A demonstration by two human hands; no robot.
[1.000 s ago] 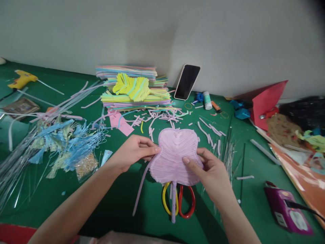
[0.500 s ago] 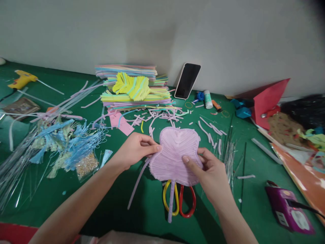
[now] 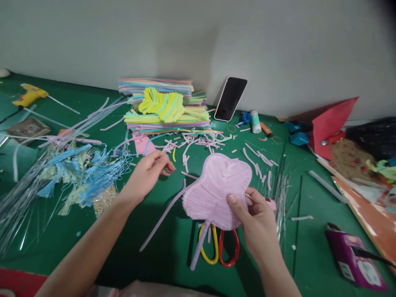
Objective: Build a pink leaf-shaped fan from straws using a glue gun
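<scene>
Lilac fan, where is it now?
Head view, just right of centre: the lilac fan is in the right hand's grip, held near its right edge, just above the red loop handle.

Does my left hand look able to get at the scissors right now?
Probably yes: your left hand looks empty, and the red loop of the scissors shows mostly uncovered. The lilac fan in your right hand hides the rest, and its stick crosses in front of the yellow loop.
</scene>
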